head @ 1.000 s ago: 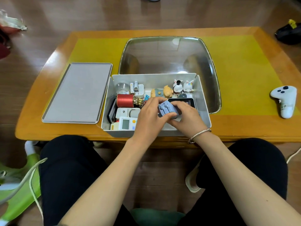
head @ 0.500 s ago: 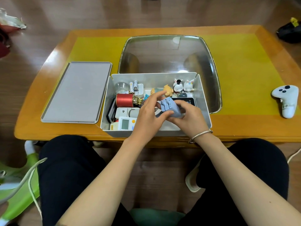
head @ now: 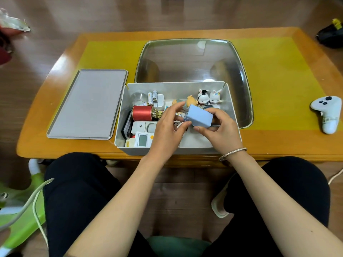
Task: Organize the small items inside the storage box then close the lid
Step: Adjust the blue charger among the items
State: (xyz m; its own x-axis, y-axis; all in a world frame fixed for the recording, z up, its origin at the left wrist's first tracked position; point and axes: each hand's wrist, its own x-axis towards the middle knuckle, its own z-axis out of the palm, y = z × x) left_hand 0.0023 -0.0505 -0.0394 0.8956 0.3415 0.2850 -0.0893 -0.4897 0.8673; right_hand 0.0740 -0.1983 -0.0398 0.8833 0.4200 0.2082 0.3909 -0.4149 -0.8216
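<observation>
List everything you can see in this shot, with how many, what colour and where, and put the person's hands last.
storage box: 1, grey, open, near table edge
lid: 1, grey, flat on table, left of box
red spool: 1, red, left part of box
batteries: 2, white, far left of box
rabbit figurines: 2, white, far right of box
thermometer: 1, white, near left of box
blue box: 1, light blue, held above storage box
glass inset: 1, clear, table centre
controller: 1, white, right on table
table: 1, orange wood
left hand: 1, on blue box
right hand: 1, bracelet at wrist, on blue box
</observation>
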